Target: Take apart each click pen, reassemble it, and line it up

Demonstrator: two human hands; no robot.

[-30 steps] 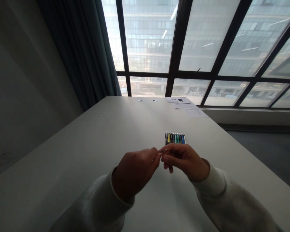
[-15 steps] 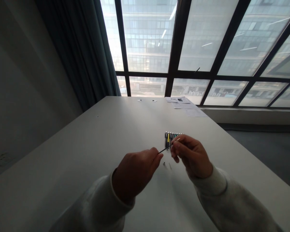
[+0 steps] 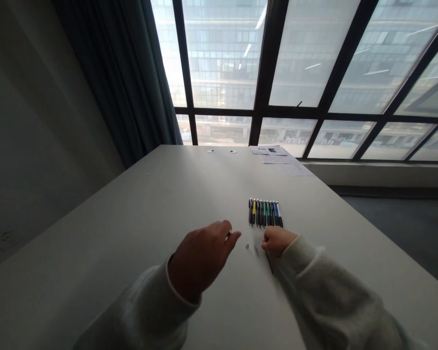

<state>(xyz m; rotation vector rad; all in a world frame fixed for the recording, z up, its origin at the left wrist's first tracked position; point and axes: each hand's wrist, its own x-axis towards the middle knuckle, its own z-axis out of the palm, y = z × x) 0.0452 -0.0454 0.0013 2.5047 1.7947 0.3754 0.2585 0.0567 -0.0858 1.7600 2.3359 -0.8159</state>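
Observation:
My left hand (image 3: 204, 257) hangs over the table, closed, thumb against the fingers; a small pale end shows at its fingertips, and the rest of what it grips is hidden. Low at the table, my right hand (image 3: 276, 241) is shut on a thin dark pen refill (image 3: 269, 264), which sticks out toward me. Between the hands lie a small metallic pen tip (image 3: 247, 246) and a thin spring-like piece (image 3: 256, 251). Just beyond my right hand is a row of several click pens (image 3: 264, 213), side by side, with black, yellow, green, blue and white parts.
The white table (image 3: 160, 194) runs to the window (image 3: 222, 53). Printed papers (image 3: 277, 158) lie at its far right corner, and two round cable-hole covers (image 3: 233, 151) sit at the far edge. A dark curtain (image 3: 124, 73) hangs on the left.
My right hand has drawn the refill away from my left hand and lowered it to the table, nearer to me. The row of pens is more exposed. My left hand has barely moved.

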